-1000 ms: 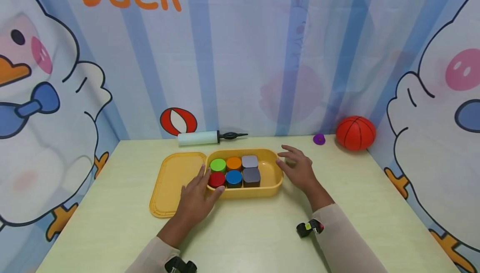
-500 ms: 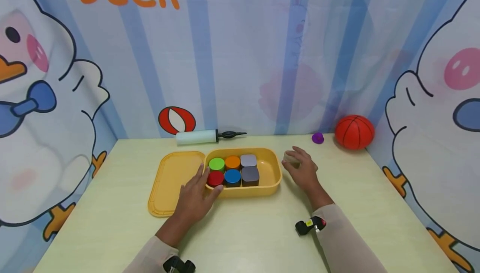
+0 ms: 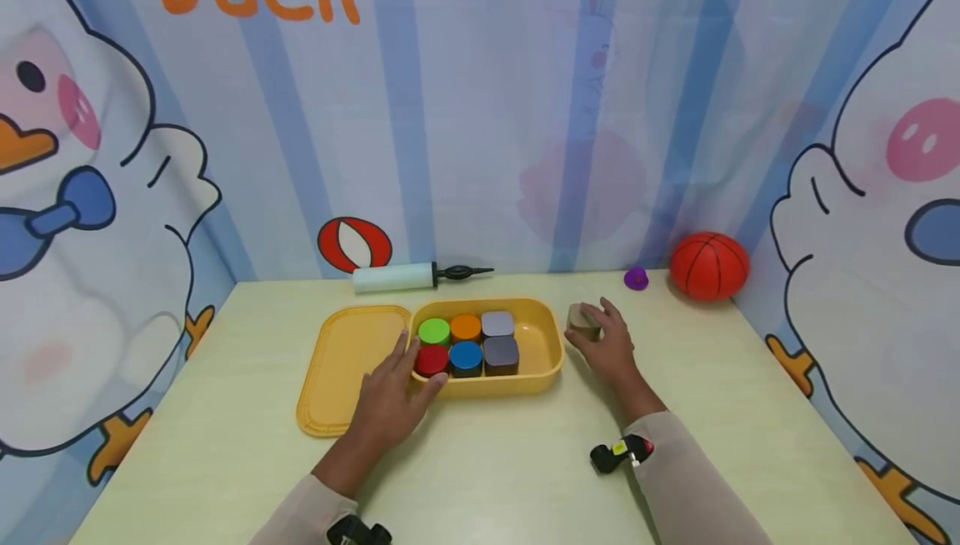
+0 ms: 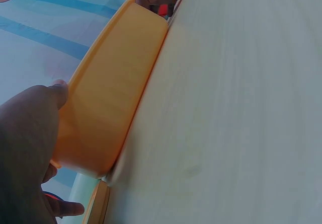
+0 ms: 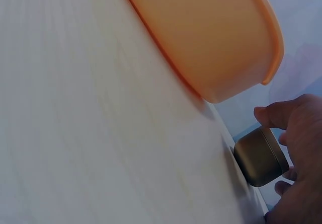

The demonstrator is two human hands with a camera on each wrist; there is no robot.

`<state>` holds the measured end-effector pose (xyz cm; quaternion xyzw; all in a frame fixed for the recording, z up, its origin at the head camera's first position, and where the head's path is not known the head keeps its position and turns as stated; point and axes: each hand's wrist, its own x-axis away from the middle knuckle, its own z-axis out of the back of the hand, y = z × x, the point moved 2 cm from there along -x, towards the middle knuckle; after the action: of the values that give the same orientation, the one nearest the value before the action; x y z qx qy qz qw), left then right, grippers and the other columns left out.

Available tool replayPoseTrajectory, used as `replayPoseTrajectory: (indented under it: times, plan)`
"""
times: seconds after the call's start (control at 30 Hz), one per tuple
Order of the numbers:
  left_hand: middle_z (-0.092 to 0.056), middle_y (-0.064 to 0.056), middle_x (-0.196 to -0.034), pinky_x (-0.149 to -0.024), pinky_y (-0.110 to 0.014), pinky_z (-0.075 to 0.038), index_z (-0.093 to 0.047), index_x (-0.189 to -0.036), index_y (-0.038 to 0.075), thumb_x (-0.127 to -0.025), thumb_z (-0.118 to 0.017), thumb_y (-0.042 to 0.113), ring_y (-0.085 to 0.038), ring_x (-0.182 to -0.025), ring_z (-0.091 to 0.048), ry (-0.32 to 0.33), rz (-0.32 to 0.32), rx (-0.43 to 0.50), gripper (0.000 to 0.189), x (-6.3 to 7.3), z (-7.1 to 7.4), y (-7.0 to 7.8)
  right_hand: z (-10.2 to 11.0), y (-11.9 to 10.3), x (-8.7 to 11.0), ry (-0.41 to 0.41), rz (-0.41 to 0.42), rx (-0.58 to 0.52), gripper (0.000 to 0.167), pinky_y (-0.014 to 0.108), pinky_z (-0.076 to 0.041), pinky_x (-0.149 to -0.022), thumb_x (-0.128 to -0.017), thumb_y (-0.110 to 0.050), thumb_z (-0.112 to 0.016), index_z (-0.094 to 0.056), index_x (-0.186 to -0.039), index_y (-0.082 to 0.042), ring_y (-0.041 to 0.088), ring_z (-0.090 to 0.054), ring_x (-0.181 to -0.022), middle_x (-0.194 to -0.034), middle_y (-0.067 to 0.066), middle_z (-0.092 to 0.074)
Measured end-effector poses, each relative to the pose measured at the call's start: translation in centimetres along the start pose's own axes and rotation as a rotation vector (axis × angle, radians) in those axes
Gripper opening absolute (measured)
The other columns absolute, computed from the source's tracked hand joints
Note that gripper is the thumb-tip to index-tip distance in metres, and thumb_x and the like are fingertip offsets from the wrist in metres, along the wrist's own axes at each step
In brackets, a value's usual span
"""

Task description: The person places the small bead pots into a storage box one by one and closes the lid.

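A yellow oblong box (image 3: pixel 543 345) holds several small jars in two rows, among them a red jar (image 3: pixel 432 360), a blue jar (image 3: pixel 467 358) and a green jar (image 3: pixel 434 332). The box's right end is bare inside. My left hand (image 3: pixel 393 399) rests with spread, fairly straight fingers at the box's left end, thumb by the front rim. Just right of the box, my right hand (image 3: pixel 611 349) has thumb and fingers around a grey-olive jar (image 5: pixel 257 158). It stands close at the table surface in the right wrist view, lid toward the palm.
Left of the box lies a flat yellow lid (image 3: pixel 337 382). Along the back are a hand pump (image 3: pixel 393 277), a small purple object (image 3: pixel 636 278) and a red ball (image 3: pixel 709 266), before a printed curtain (image 3: pixel 480 112).
My right hand has shifted from the box's right rim to just right of it, and the grey-olive jar has come into sight between its fingers. My left hand has stayed put.
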<state>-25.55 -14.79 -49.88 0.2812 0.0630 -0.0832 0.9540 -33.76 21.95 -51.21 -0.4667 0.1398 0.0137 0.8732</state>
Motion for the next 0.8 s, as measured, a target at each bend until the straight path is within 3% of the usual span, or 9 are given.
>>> replayPoseTrajectory:
  times: [0.17, 0.37, 0.8]
  plan:
    - [-0.022, -0.010, -0.184, -0.122, -0.085, -0.027, -0.033, -0.173, 0.014, -0.106, -0.060, 0.063, -0.046, -0.163, -0.038, 0.003, -0.003, 0.004, 0.087, 0.06, -0.03, -0.02, -0.02, 0.30, 0.05, -0.046, -0.044, 0.012, 0.063, 0.082, -0.014, -0.128, -0.101, -0.022, -0.077, -0.056, -0.157, -0.002, 0.056, -0.028, -0.163, -0.177, 0.029, -0.027]
    - [-0.021, -0.010, -0.184, -0.122, -0.085, -0.028, -0.033, -0.173, 0.014, -0.107, -0.060, 0.062, -0.046, -0.163, -0.038, 0.000, -0.001, 0.001, 0.087, 0.07, 0.04, 0.08, 0.00, 0.43, 0.09, -0.044, -0.043, 0.024, 0.062, 0.082, -0.015, -0.128, -0.103, -0.023, -0.073, -0.055, -0.159, -0.002, 0.056, -0.031, -0.161, -0.175, 0.030, -0.032]
    - [-0.023, -0.011, -0.184, -0.122, -0.085, -0.030, -0.035, -0.172, 0.013, -0.106, -0.061, 0.062, -0.046, -0.161, -0.041, 0.011, -0.010, 0.005, 0.087, 0.06, -0.08, 0.08, -0.07, 0.91, -0.06, 0.000, -0.011, 0.027, 0.055, 0.061, -0.034, -0.132, -0.105, -0.020, -0.074, -0.059, -0.156, -0.005, 0.049, -0.048, -0.154, -0.163, 0.029, -0.051]
